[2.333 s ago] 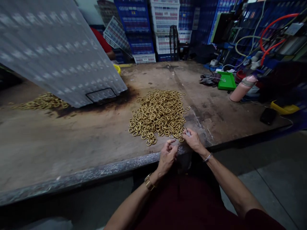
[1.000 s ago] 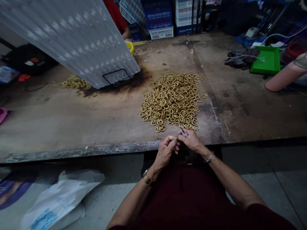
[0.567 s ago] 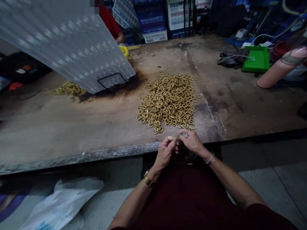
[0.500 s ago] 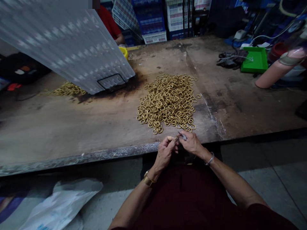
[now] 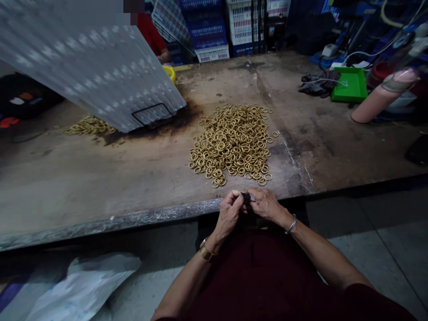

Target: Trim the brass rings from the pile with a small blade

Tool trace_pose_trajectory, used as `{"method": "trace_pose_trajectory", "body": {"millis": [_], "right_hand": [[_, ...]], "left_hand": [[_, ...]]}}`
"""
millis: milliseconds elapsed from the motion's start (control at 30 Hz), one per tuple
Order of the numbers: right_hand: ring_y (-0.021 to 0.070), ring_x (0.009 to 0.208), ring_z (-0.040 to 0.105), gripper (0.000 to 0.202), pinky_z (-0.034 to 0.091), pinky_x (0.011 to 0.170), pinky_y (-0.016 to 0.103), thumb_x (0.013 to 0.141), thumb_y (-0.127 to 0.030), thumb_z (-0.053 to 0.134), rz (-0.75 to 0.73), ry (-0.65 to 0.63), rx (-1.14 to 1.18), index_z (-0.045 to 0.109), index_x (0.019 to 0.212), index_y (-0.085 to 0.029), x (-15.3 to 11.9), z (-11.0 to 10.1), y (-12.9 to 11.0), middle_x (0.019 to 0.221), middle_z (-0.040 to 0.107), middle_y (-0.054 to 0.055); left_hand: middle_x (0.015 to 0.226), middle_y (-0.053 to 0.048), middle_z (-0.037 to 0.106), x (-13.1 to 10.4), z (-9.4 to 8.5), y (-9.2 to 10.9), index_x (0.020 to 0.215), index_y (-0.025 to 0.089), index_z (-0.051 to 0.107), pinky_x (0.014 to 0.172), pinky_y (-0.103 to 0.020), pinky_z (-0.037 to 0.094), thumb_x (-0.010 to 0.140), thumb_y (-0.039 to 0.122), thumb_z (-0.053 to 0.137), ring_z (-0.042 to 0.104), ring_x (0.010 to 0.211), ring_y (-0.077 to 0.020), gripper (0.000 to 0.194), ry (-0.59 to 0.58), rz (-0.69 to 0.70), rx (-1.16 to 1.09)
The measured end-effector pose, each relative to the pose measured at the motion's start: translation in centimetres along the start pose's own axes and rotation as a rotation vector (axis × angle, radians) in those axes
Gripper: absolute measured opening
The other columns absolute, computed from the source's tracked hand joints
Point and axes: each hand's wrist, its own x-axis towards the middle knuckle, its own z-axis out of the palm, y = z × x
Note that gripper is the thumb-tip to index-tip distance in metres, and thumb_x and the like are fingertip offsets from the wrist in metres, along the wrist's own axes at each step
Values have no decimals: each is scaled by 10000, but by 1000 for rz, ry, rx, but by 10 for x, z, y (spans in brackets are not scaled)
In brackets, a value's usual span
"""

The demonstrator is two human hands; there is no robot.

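Note:
My left hand (image 5: pixel 230 207) and my right hand (image 5: pixel 265 203) meet just over the front edge of the wooden table. The right one is closed round a small dark tool (image 5: pixel 248 196) with a greyish end, which points toward the left fingertips. Thumb and fingers of the left are pinched together; a small brass-coloured bit shows near them, too small to make out clearly. Right behind the hands lies a heap of brass rings (image 5: pixel 232 140), with a few loose rings at its edges.
Grey ribbed panels (image 5: pixel 100 76) stand at the left, with more rings (image 5: pixel 88 125) beside them. A green tray (image 5: pixel 349 84) and a pink bottle (image 5: pixel 384 98) are at the right. Behind the table are a person's red sleeve (image 5: pixel 150 35), a yellow container (image 5: pixel 170 73) and stacked crates (image 5: pixel 203 26).
The dark tool in my right hand has turned and now lies across toward my left fingertips. The view has shifted slightly.

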Motion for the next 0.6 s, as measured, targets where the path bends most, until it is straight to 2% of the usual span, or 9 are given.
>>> {"method": "trace_pose_trajectory", "body": {"millis": [167, 333, 467, 600], "right_hand": [[131, 622, 499, 127, 258, 572, 236, 756, -138, 459, -2, -26, -20, 564, 786, -201, 0, 0, -1, 684, 597, 6], [150, 649, 545, 171, 271, 575, 252, 758, -141, 454, 79, -41, -112, 595, 839, -196, 2, -2, -2, 750, 649, 35], [178, 732, 590, 251, 321, 622, 256, 795, -171, 439, 241, 79, -162, 612, 975, -200, 5, -13, 17, 858, 680, 66], [209, 799, 609, 248, 359, 664, 269, 852, -253, 449, 408, 247, -166, 612, 1026, -187, 11, -29, 40, 914, 680, 97]], "left_hand": [[578, 41, 522, 1, 0, 0, 758, 174, 522, 547, -208, 421, 767, 479, 604, 483, 512, -81, 316, 7, 12, 7], [614, 31, 527, -4, 0, 4, 733, 165, 536, 532, -207, 420, 787, 437, 605, 473, 504, -70, 285, -48, -15, -83], [694, 5, 585, -12, 2, 15, 768, 166, 560, 578, -243, 474, 751, 407, 662, 535, 564, -92, 263, -155, -98, -252], [867, -56, 653, -6, 1, 17, 694, 150, 536, 600, -246, 504, 653, 363, 752, 620, 725, -140, 306, -124, -198, -430]]}}
